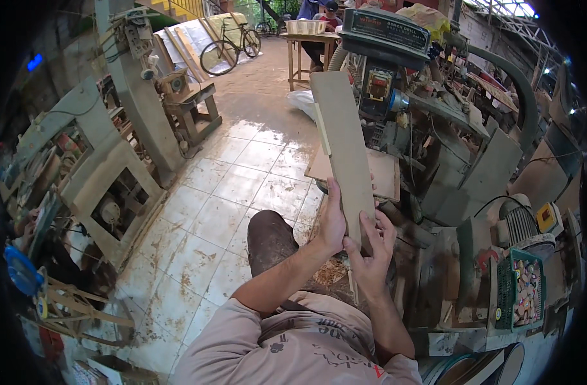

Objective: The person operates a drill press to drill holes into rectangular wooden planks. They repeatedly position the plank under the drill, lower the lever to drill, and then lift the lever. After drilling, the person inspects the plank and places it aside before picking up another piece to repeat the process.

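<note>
- Head view: a long flat pale wooden board (343,151) stands nearly upright before the person, its top leaning slightly left, in front of a green bench drill (386,38).
- The left hand (332,224) has its grip clamped on the board's lower left edge, thumb along the edge.
- The right hand (372,253) has its grip clamped on the board's bottom end, fingers wrapped over the face.
- A thin wooden strip (321,128) lies against the board's left edge.
- Below lies a dirty white tiled floor (223,212); a bicycle (229,45) stands well beyond.
</note>
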Action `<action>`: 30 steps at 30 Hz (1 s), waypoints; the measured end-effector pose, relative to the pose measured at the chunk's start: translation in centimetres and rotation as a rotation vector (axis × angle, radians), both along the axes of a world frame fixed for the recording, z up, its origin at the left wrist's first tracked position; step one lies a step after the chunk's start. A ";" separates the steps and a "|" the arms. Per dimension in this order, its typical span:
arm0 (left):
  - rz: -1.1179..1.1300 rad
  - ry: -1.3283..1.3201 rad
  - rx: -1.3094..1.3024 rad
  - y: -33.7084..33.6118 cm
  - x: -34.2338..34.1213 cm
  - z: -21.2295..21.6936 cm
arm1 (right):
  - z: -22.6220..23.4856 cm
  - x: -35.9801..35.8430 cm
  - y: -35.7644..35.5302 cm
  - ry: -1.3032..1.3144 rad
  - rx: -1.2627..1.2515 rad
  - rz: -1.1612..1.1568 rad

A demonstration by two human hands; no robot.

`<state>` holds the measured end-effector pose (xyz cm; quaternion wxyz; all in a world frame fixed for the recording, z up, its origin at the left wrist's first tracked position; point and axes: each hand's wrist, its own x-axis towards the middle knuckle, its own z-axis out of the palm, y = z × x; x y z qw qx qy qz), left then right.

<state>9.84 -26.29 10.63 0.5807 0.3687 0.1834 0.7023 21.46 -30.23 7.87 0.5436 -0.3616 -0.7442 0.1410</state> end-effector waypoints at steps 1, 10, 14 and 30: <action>-0.012 -0.003 -0.005 0.1 -0.1 -0.2 | 0.1 0.0 0.1 -0.002 0.001 0.001; -0.087 -0.160 -0.096 0.5 -0.6 0.2 | 0.9 -0.3 0.9 -0.045 0.045 0.000; -0.101 -0.176 -0.120 0.2 -0.3 1.1 | 0.3 -0.1 1.6 -0.010 0.030 0.013; 0.054 -0.054 -0.119 2.1 -0.7 -1.1 | 0.4 -0.3 1.9 0.016 -0.131 0.057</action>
